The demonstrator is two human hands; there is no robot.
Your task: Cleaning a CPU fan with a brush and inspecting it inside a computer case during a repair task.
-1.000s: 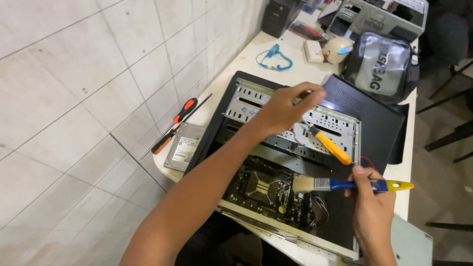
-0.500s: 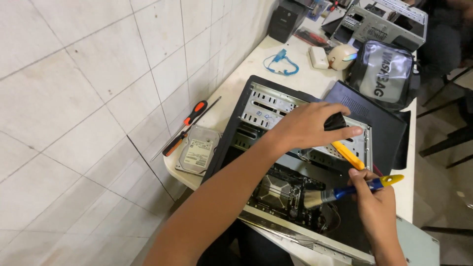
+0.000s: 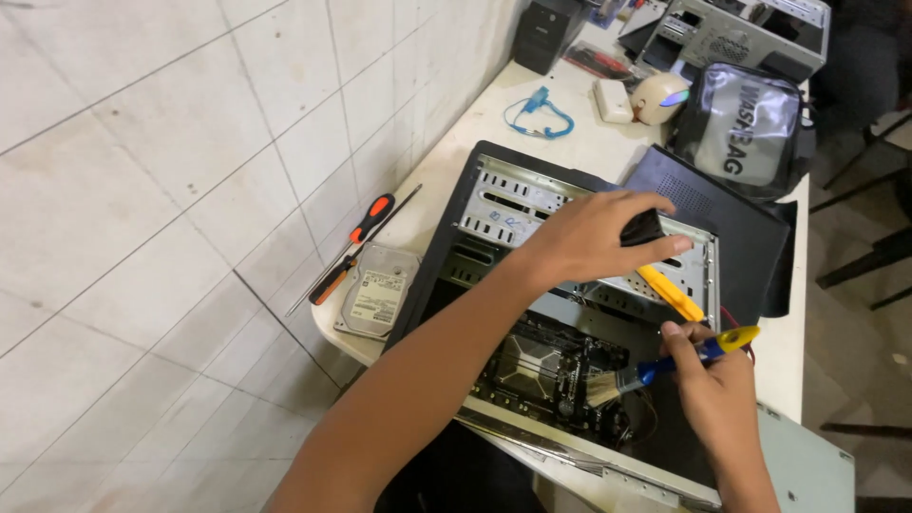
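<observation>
An open black computer case [image 3: 446, 247] lies flat on the table, its motherboard [image 3: 546, 366] exposed. My left hand [image 3: 589, 237] reaches across the case and grips a black bulb-shaped tool [image 3: 646, 228]; a yellow nozzle [image 3: 670, 294] points down from it into the case. My right hand [image 3: 717, 389] holds a paintbrush with a blue and yellow handle [image 3: 703, 351]. Its bristles [image 3: 603, 385] touch the right edge of the motherboard.
A bare hard drive [image 3: 375, 299] and two screwdrivers [image 3: 366, 228] lie left of the case by the tiled wall. The black side panel [image 3: 731, 223], a clear bag [image 3: 746, 128], a blue cable [image 3: 537, 109] and another case [image 3: 741, 33] sit farther back.
The brush has tilted, its bristles dropping onto the motherboard. My left hand keeps its grip on the black tool above the case. The view has shifted slightly.
</observation>
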